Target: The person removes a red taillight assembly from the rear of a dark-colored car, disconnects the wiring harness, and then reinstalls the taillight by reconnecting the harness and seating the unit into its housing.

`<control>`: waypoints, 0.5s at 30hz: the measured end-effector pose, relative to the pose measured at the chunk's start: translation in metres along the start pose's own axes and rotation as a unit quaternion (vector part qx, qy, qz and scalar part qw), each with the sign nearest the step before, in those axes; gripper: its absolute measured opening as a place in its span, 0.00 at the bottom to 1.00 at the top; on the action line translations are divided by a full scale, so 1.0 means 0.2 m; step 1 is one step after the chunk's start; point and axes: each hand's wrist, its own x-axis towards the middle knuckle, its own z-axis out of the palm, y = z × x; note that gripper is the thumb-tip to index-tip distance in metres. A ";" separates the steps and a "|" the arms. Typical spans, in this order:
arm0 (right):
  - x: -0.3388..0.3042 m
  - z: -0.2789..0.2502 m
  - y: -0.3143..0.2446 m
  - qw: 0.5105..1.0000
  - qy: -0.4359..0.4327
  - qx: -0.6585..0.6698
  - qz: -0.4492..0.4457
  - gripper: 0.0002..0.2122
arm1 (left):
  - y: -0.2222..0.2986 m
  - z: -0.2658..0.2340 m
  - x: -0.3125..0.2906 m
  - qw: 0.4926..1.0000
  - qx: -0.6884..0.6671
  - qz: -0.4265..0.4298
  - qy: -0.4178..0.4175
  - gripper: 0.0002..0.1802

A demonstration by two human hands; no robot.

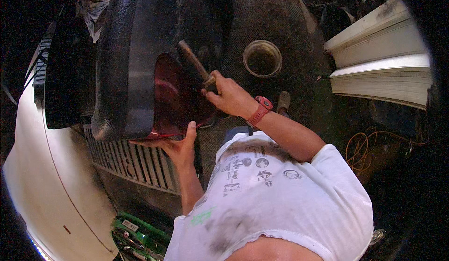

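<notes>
A large black, textured, rounded panel [124, 73] fills the upper left, with a glossy dark red section [172, 95] at its near end. My left hand [177, 148] is open against the lower edge of the red section. Its fingers stretch along that edge, and the thumb points up, apart from them. My right hand [231, 95], with a red watch [262, 109] on its wrist, is closed around the end of a long, narrow, bar-like tool [192, 57]. The bar slants up and left over the dark panel; its exact kind is unclear.
An open round bucket [263, 73] stands on the dark floor beyond my right hand. Long white panels [379, 64] lie at the right, above a coiled orange cord [360, 151]. A slatted grille [133, 162], a white curved body [56, 176] and a green object [140, 237] are at the left.
</notes>
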 end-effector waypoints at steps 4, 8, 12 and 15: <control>0.05 -0.03 -0.06 0.993 0.047 0.105 0.023 0.16 | -0.02 0.00 0.00 0.999 0.033 -0.010 0.026 0.76; 0.09 -0.03 -0.06 0.998 0.017 0.003 -0.067 0.17 | 0.02 0.04 0.02 1.000 -0.017 0.025 0.006 0.74; 0.09 -0.02 -0.03 0.994 0.078 0.058 -0.044 0.18 | 0.08 0.08 -0.02 0.998 -0.038 0.023 0.042 0.65; 0.08 -0.04 -0.03 0.998 0.032 0.014 -0.052 0.17 | 0.11 0.10 -0.04 0.997 -0.072 -0.023 0.035 0.61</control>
